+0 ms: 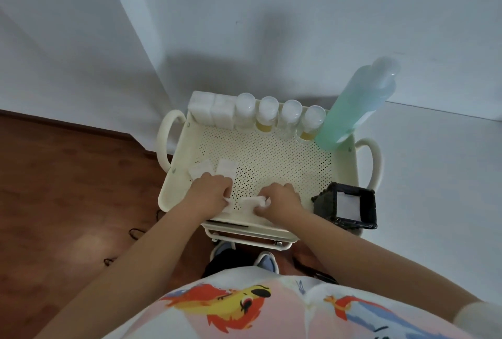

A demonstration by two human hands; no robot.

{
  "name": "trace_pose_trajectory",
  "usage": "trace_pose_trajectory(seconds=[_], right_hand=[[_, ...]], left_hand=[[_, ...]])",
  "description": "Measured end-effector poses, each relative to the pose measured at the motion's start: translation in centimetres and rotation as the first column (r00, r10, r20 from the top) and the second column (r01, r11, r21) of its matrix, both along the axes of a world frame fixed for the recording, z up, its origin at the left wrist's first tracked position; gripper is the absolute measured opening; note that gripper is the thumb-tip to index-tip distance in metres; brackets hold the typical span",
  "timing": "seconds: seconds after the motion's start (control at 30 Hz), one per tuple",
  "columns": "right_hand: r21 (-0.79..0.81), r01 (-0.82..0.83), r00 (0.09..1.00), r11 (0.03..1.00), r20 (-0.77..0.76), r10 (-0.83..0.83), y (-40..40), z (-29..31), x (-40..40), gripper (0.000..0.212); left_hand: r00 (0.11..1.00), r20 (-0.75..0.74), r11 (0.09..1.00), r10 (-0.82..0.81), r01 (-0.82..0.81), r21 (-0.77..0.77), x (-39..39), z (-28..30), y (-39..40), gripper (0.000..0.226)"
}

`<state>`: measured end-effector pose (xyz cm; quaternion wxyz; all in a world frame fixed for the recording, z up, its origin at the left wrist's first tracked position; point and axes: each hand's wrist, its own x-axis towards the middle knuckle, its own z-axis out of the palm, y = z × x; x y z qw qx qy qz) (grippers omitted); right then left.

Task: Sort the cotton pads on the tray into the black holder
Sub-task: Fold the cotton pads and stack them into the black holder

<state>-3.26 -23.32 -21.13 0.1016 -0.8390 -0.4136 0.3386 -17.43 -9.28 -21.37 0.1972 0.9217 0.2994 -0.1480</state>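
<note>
Left hand [210, 192]: fingers curled down at the tray's near edge, thumb side pinching the corner of a white cotton pad [231, 206] that lies partly under the palm. Right hand [279, 198]: fingers curled, pinching a second cotton pad [254, 201], whose end bunches up against the fingertips. The two hands sit close together, the pads between them nearly touching.

Two loose pads [214, 168] lie flat at 11 o'clock from the left hand, just beyond its knuckles, side by side on the perforated floor.

Cream tray [271, 159]: raised rim all round, loop handles at 9 and 3 o'clock. The centre of the floor is bare perforated metal, open from the hands to the far row.

Black holder [346, 204]: at 3 o'clock from the right hand, in the tray's near right corner, open top showing white pads stacked inside.

Far rim, 12 o'clock: two white square containers [212, 110], then four clear-capped bottles [279, 116], two with yellow liquid at the bottom. A tall green bottle [355, 105] leans at 1 o'clock.

No label or writing can be read on any container.

Wood floor at 9 o'clock; white wall behind.
</note>
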Motion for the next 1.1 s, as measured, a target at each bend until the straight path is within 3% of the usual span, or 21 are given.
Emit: trace_pose_trajectory(seconds=[0.1, 0.17, 0.27, 0.37, 0.47, 0.67, 0.73, 0.87, 1.1], right_hand=[[0.099, 0.195, 0.963, 0.976, -0.209, -0.171, -1.2, 2.2, 0.5, 0.035], [0.175, 0.282, 0.922, 0.943, -0.323, -0.215, -2.6, 4.8, 1.0, 0.019], [0.288, 0.346, 0.877, 0.893, -0.437, -0.199, -4.9, 9.8, 2.8, 0.022], [0.399, 0.447, 0.870, 0.800, -0.400, -0.286, -7.6, 13.8, 5.4, 0.003], [0.443, 0.568, 0.819, 0.693, -0.380, -0.429, -10.3, 15.1, 8.0, 0.005], [0.294, 0.635, 0.771, 0.714, -0.189, -0.608, -14.3, 12.1, 8.6, 0.014], [0.281, 0.600, 0.796, 0.749, -0.116, -0.594, -14.4, 10.9, 8.2, 0.016], [0.147, 0.468, 0.857, 0.872, 0.168, -0.488, -14.0, 9.2, 8.0, 0.014], [0.229, 0.405, 0.796, 0.885, 0.389, -0.464, -13.8, 8.5, 6.9, 0.019]], left_hand=[[0.952, 0.113, 0.920, 0.286, -0.239, -0.312, -0.7, 1.1, 0.1, 0.018], [0.876, 0.160, 0.804, 0.455, -0.327, -0.497, -1.0, 2.1, 0.0, 0.019], [0.792, 0.204, 0.678, 0.575, -0.322, -0.661, -0.8, 3.6, -0.5, 0.016], [0.725, 0.231, 0.566, 0.649, -0.257, -0.783, 0.2, 5.0, -1.6, 0.018], [0.711, 0.264, 0.492, 0.652, -0.131, -0.861, 2.0, 6.6, -3.0, 0.023], [0.776, 0.339, 0.522, 0.532, 0.014, -0.853, 6.4, 8.5, -6.0, 0.021], [0.791, 0.347, 0.549, 0.504, 0.017, -0.836, 7.3, 8.6, -6.3, 0.021], [0.808, 0.368, 0.584, 0.459, 0.037, -0.811, 8.2, 8.6, -6.6, 0.022], [0.817, 0.362, 0.560, 0.449, 0.058, -0.826, 9.0, 8.8, -8.1, 0.024]])
